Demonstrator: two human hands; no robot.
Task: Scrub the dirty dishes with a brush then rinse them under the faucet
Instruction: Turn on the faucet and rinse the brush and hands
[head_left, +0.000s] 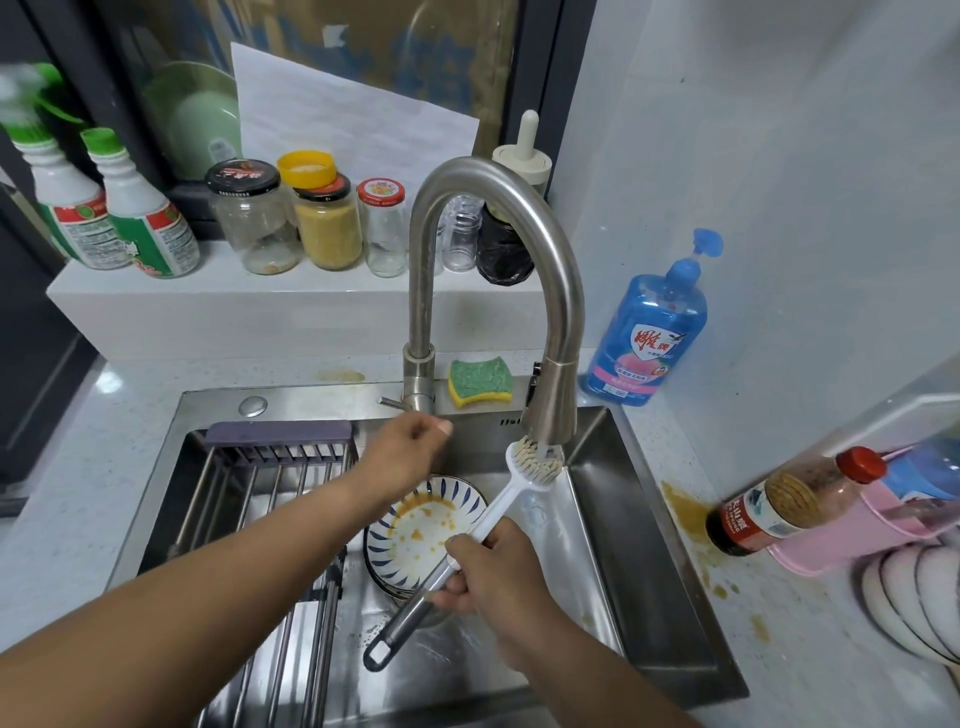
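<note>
Currently, R hand (483, 566) grasps the dish brush (500, 512) at mid-handle, fingers wrapped round it. Brush long axis runs diag.: metal handle end low-left, bristle head up-right, touching or just under the spray head (551, 410) of the faucet (421, 270). Water flow: not discernible. L hand (410, 449) is clenched, nothing seen in it, just below the faucet lever (390, 401); contact w/ lever cannot be confirmed. Stacked dishes (415, 525) sit in the sink (602, 525) basin; top dish is blue-striped w/ yellow-orange residue, unscrubbed. Key relation: stack lies down-left of the bristle head, beneath the brush shaft, between both forearms. R hand is the nearer one, just beside the stack's front rim; L hand is past its far rim. Judgement: step in hand is wetting the brush; scrubbing not yet begun. Next move likely needs the head swung down-left onto the top dish, w/ L hand free to steady it. Roll-up rack (270, 467) covers basin's left; sponge (480, 382) on the ledge behind.
</note>
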